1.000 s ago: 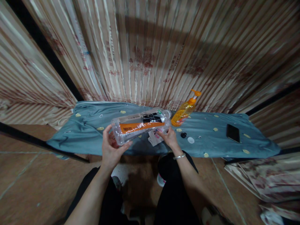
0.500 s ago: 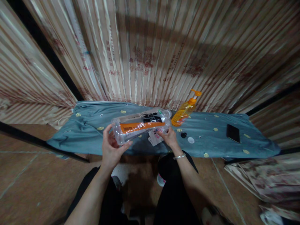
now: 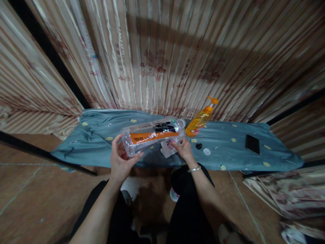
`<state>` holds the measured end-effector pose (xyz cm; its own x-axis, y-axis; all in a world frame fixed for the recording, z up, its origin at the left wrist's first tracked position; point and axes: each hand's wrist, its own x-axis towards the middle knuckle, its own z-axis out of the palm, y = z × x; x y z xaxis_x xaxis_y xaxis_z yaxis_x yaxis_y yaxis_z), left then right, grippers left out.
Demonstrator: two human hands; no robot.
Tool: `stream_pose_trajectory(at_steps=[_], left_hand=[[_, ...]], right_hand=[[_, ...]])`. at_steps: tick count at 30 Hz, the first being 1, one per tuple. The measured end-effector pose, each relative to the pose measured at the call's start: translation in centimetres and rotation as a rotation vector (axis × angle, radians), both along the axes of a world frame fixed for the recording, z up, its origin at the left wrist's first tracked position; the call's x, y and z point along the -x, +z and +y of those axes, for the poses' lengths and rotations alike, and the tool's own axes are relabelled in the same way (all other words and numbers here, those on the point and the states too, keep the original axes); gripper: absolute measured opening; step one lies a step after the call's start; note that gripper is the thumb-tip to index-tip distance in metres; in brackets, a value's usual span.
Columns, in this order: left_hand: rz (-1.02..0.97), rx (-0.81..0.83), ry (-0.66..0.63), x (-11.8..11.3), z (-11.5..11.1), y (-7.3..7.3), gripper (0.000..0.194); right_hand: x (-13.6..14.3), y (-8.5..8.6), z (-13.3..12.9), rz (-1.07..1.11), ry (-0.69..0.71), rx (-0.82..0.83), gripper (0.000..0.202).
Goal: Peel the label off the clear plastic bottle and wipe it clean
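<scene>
A large clear plastic bottle point(image 3: 152, 134) with an orange and black label lies on its side in the air above the cloth, its neck pointing right. No cap shows on its mouth. My left hand point(image 3: 123, 159) wraps its base, thumb underneath. At the neck end, my right hand point(image 3: 183, 148) grips the bottle's lower side, its fingertips partly hidden. Below the bottle, a white and pink paper-like piece point(image 3: 169, 150) is partly covered by it. A pump bottle point(image 3: 199, 120) of orange liquid stands just beyond the neck.
A narrow table wears a teal cloth point(image 3: 96, 135) with yellow prints. Right of my hand lie a small black object point(image 3: 199, 146) and a white disc point(image 3: 207, 151). A dark phone point(image 3: 252, 144) rests farther right. Striped curtains point(image 3: 162, 61) hang behind, and black poles point(image 3: 50, 54) frame the table.
</scene>
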<state>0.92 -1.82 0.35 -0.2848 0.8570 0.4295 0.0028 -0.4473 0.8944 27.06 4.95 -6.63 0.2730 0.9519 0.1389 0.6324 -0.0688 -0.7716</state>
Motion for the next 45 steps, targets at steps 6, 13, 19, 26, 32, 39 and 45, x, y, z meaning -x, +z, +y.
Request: stream_pose_trajectory(at_steps=[6,13,19,26,32,39,45], left_hand=[[0.01,0.017,-0.001,0.06,-0.02,-0.04,0.079],[-0.018,0.018,-0.024,-0.04,0.01,0.02,0.078],[-0.037,0.02,-0.042,-0.01,0.02,-0.19,0.078],[-0.058,0.02,-0.048,-0.03,-0.08,-0.09,0.076],[-0.063,0.018,-0.046,-0.04,-0.03,-0.1,0.077],[-0.045,0.023,-0.05,-0.01,-0.09,-0.03,0.078],[-0.045,0.026,-0.043,0.01,-0.03,-0.16,0.079]], right_hand=[[-0.03,-0.18,0.1,0.008,-0.002,-0.003,0.061],[-0.15,-0.54,0.29,0.003,-0.006,-0.016,0.058],[-0.22,-0.78,0.35,0.003,-0.001,-0.031,0.058],[-0.13,-0.74,0.31,-0.005,0.0,-0.028,0.058],[-0.1,-0.37,0.25,-0.007,0.006,-0.01,0.057],[-0.08,-0.49,0.28,-0.018,-0.004,-0.016,0.057],[-0.07,-0.4,0.24,-0.002,0.002,-0.022,0.059]])
